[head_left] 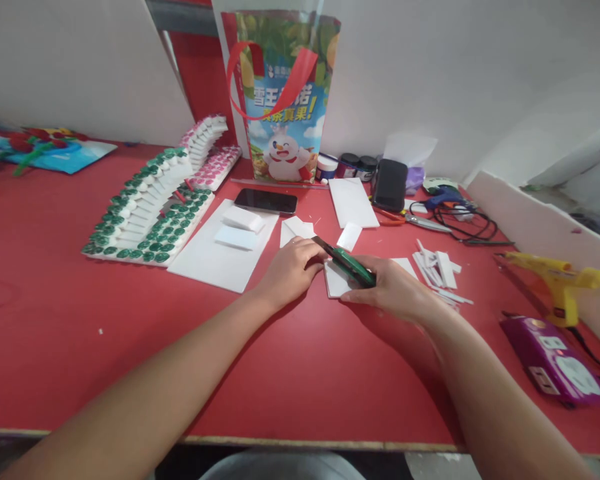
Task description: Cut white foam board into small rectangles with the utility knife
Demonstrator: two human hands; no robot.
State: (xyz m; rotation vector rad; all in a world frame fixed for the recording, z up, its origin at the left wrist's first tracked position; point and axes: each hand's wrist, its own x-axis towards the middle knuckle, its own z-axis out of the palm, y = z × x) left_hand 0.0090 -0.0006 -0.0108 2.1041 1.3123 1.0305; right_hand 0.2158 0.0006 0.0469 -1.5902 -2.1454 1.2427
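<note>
My right hand [387, 287] is closed around a green utility knife [351, 265], its dark blade end pointing up and left. Under the knife and right hand lies a white board piece [336, 281], flat on the red table [300, 373]. My left hand [295, 267] rests at the left of that piece, fingers bent and close together near the knife's tip; whether they grip anything is hidden. Small white pieces [294, 230] lie just beyond the left hand, and another small white piece [350, 237] lies beyond the knife.
At left stand decorated white forms [145, 200] and a white sheet [205, 260] with blocks. A phone [266, 201], a printed bag [287, 100] and scissors [427, 224] are farther back. White strips [437, 267], a yellow glue gun [560, 280] and a purple box [555, 363] lie right.
</note>
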